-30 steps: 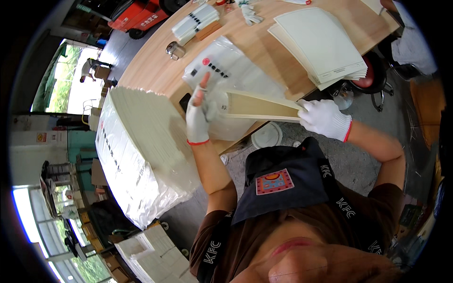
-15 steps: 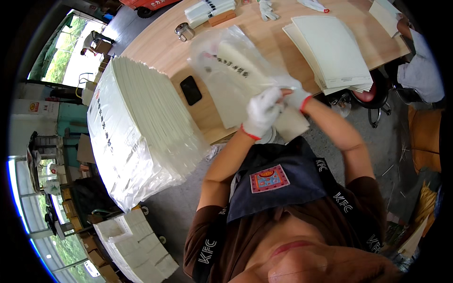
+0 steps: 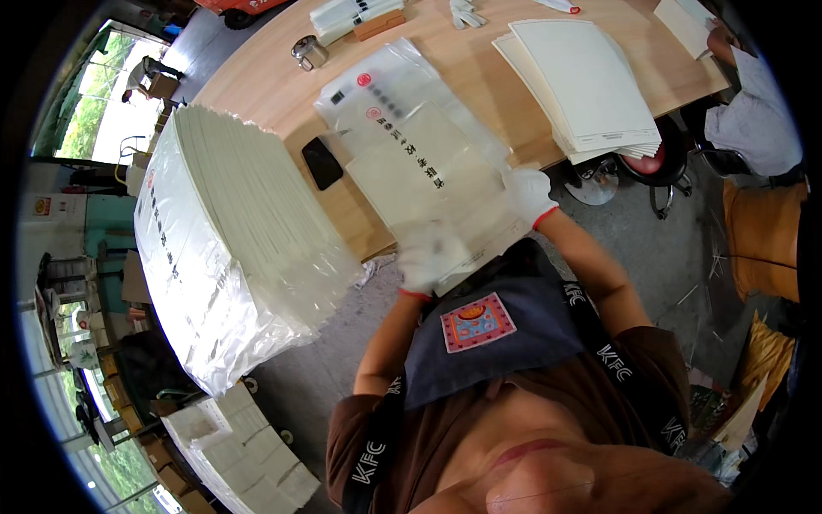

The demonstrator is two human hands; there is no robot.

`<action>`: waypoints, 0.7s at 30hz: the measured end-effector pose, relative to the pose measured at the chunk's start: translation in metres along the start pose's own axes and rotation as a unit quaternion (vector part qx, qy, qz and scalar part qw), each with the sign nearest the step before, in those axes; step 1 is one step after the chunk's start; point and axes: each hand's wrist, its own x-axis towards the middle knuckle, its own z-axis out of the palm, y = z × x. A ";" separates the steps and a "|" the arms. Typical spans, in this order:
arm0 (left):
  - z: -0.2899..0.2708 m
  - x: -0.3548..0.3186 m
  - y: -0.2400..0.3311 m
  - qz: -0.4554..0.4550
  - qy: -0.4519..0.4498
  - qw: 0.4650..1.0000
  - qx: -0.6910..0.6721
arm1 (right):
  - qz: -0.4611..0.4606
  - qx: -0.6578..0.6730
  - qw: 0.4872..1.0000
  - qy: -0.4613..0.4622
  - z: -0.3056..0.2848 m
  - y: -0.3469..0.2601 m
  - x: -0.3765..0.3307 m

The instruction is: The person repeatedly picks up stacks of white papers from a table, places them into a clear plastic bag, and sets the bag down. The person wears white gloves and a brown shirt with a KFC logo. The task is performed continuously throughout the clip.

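Note:
A clear printed plastic bag (image 3: 377, 86) lies on the table with a sheaf of cream paper (image 3: 385, 184) inside it. The near end of the sheaf reaches past the table edge toward my apron. My right hand (image 3: 531, 195), in a white glove with a red cuff, is closed at the right edge of the bag and paper. At the near left corner is my left hand (image 3: 421, 261), gloved the same way. Motion smears it, so its fingers cannot be made out.
Left of the bag lie a black phone (image 3: 322, 163) and a tall plastic-wrapped paper stack (image 3: 257, 197). Farther back are a metal cup (image 3: 309, 53), folded bags (image 3: 355, 13) and a loose glove (image 3: 466, 13). Paper sheets (image 3: 586, 86) lie right, near another person's arm (image 3: 728, 51).
My hands have moved apart, the left toward the near left corner, the right to the right edge. The bag and its paper now lie flatter and spread wider.

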 end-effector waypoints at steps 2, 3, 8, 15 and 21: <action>-0.032 0.002 -0.026 -0.092 0.033 0.994 -0.053 | -0.054 -0.046 0.994 0.077 0.011 0.006 -0.003; -0.032 -0.007 -0.032 -0.150 0.092 0.978 -0.114 | -0.091 -0.066 0.990 0.083 0.007 -0.002 -0.014; -0.070 -0.079 0.004 -0.283 0.153 0.885 -0.337 | -0.180 -0.022 0.982 -0.061 -0.031 -0.006 -0.096; -0.075 -0.066 0.018 -0.288 0.100 0.880 -0.364 | -0.145 0.002 0.988 -0.056 -0.022 0.003 -0.102; -0.051 -0.115 -0.026 -0.164 -0.092 0.956 -0.224 | -0.182 -0.076 0.951 -0.239 -0.011 0.032 -0.103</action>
